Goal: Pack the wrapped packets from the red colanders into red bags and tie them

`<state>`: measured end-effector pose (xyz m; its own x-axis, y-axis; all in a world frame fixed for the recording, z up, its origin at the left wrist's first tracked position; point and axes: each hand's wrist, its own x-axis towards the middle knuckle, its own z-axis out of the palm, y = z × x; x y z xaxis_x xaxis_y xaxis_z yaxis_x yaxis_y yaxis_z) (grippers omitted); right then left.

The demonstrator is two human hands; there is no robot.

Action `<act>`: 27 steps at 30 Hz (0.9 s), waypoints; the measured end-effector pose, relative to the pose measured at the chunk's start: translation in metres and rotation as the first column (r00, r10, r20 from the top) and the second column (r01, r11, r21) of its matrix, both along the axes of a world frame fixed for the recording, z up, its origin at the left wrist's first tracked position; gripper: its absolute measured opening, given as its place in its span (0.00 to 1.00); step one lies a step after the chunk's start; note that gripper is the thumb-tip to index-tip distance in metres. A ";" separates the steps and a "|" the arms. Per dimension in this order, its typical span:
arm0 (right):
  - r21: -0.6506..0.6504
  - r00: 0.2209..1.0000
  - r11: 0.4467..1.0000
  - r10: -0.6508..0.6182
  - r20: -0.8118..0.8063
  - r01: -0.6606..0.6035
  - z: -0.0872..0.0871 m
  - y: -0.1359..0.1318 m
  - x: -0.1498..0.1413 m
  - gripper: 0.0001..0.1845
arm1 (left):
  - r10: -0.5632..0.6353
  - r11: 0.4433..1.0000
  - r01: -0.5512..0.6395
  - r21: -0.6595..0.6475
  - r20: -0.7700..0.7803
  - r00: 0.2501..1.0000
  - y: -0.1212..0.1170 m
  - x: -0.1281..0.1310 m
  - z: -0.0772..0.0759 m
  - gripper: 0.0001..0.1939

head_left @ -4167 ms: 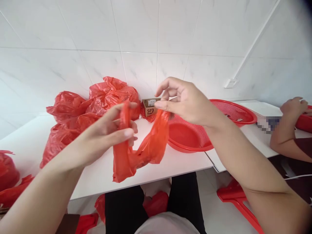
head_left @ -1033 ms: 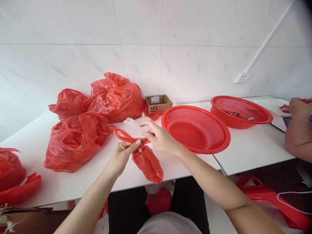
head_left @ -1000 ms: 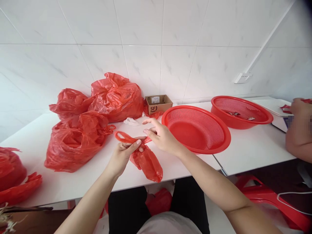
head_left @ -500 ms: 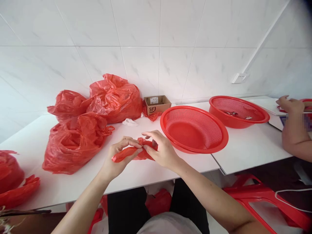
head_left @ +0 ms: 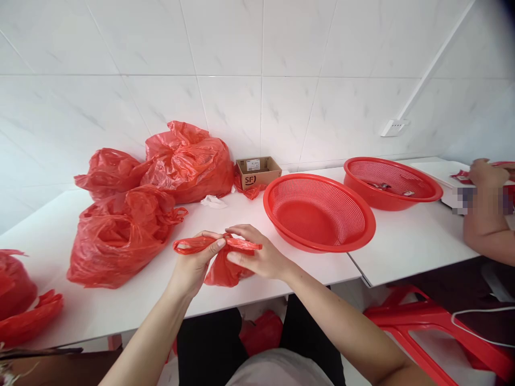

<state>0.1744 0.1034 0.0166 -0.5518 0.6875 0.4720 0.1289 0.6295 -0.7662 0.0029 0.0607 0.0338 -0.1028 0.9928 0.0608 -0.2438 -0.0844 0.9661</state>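
Red bag (head_left: pixel 222 266), hanging long between the hands a second ago, is now bunched small just above the table (head_left: pixel 281 268). Left hand (head_left: pixel 196 261) pinches one handle loop between thumb and fingers; right hand (head_left: pixel 257 256) closes round the bundle. Behind, a cardboard box (head_left: pixel 257 171) reads "SF".

The small bag (head_left: pixel 223 265) is thin red plastic film, crinkled and slightly shiny, twisted into cords at the top. The big stuffed bags (head_left: pixel 120 236) are the same wrinkled, glossy red film. The near basket (head_left: pixel 319 212) and far basket (head_left: pixel 392 182) are hard red plastic, smooth at the rim and finely perforated inside. The box (head_left: pixel 257 171) is matt brown cardboard with a paper label. The tabletop (head_left: pixel 402 246) is smooth, white and matt. The wall tiles (head_left: pixel 225 48) are glossy white with faint grey veins.
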 end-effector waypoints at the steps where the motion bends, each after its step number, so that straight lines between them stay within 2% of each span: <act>1: 0.045 0.999 0.999 -0.014 0.042 0.012 -0.004 0.001 -0.003 0.14 | -0.003 1.000 0.003 -0.001 -0.003 1.000 0.000 0.001 0.001 0.12; 2: 0.078 0.994 0.996 -0.041 0.100 0.034 -0.009 0.002 -0.006 0.08 | -0.004 1.000 0.004 -0.002 -0.009 1.000 -0.001 0.002 0.001 0.11; 3: 0.101 0.983 0.993 -0.074 0.166 0.058 -0.014 0.004 -0.008 0.08 | -0.003 1.000 0.003 -0.005 -0.015 1.000 -0.001 0.003 0.002 0.11; 5: 0.118 0.957 0.989 -0.119 0.266 0.090 -0.024 0.008 -0.008 0.16 | 0.004 1.000 -0.004 -0.010 -0.027 1.000 -0.001 0.002 0.002 0.11; 6: 0.108 0.950 0.991 -0.109 0.294 0.080 -0.026 0.010 -0.006 0.18 | 0.008 1.000 -0.008 -0.012 -0.035 0.999 -0.001 0.001 0.002 0.11; 8: 0.022 0.957 1.000 -0.009 0.289 0.003 -0.023 0.011 -0.001 0.15 | -0.001 1.000 0.000 -0.017 -0.060 0.998 0.000 -0.002 0.001 0.11; 10: -0.134 0.980 0.985 0.130 0.152 -0.110 -0.014 0.009 0.005 0.08 | -0.036 0.999 0.034 -0.020 -0.117 0.992 0.001 -0.005 0.000 0.10; 11: -0.202 0.984 0.966 0.172 0.047 -0.159 -0.009 0.008 0.007 0.10 | -0.057 0.998 0.055 -0.020 -0.154 0.986 0.002 -0.006 0.000 0.10; 13: -0.282 0.977 0.940 0.160 -0.140 -0.194 -0.001 0.005 0.010 0.15 | -0.089 0.996 0.087 -0.019 -0.230 0.969 0.003 -0.007 0.000 0.09; 16: -0.339 0.971 0.928 0.079 -0.225 -0.154 -0.001 0.000 0.007 0.09 | -0.071 0.997 0.079 0.010 -0.338 0.939 0.003 -0.006 -0.001 0.08; 19: -0.353 0.979 0.933 -0.012 -0.205 -0.063 -0.006 -0.008 0.001 0.06 | 0.021 0.996 0.022 0.090 -0.452 0.892 0.001 -0.003 -0.006 0.07; 22: -0.254 0.975 0.962 -0.145 -0.167 0.100 -0.007 -0.018 -0.003 0.03 | 0.208 0.963 -0.057 0.262 -0.594 0.777 -0.003 -0.001 -0.013 0.07; 23: -0.229 0.975 0.967 -0.155 -0.160 0.116 -0.006 -0.020 -0.004 0.03 | 0.275 0.942 -0.076 0.326 -0.626 0.730 -0.005 -0.002 -0.016 0.08; 25: -0.275 0.977 0.960 -0.110 -0.182 0.056 -0.004 -0.021 -0.004 0.03 | 0.385 0.895 -0.096 0.435 -0.648 0.657 -0.007 -0.003 -0.020 0.11; 27: -0.439 0.959 0.895 -0.053 -0.279 -0.079 -0.003 -0.017 -0.003 0.06 | 0.452 0.851 -0.083 0.518 -0.644 0.617 -0.008 -0.005 -0.021 0.13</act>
<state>0.1714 0.0864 0.0132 -0.4545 0.8534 0.2551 -0.1349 0.2172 -0.9668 -0.0016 0.0525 0.0124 -0.0984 0.7827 0.6146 0.6123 -0.4392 0.6574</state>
